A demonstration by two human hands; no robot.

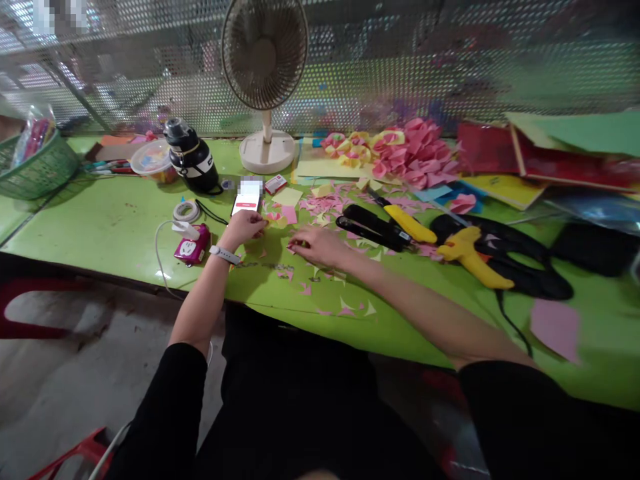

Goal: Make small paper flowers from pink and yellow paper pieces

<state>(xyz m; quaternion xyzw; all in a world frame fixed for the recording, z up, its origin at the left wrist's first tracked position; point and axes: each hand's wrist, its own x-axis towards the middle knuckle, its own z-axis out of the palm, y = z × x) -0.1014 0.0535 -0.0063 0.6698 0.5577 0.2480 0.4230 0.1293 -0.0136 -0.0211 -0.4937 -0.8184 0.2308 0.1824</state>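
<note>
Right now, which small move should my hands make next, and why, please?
Perhaps bring the right hand toward the left hand: the two are apart, and a yellow-and-pink paper piece is at the left one's fingertips.

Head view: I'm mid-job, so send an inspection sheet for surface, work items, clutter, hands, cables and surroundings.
Surface: green table, littered around the hands.
Work items: paper scraps; paper flowers piled behind; stapler and glue gun to the right.
Clutter: phone, bottle, fan, basket.
Hands: left hand at the phone's near end, right hand among scraps; both grips unclear.
Cables: white cable runs to the front edge; black cord leaves the glue gun.
Surroundings: mesh screen behind, red chair at left.
</note>
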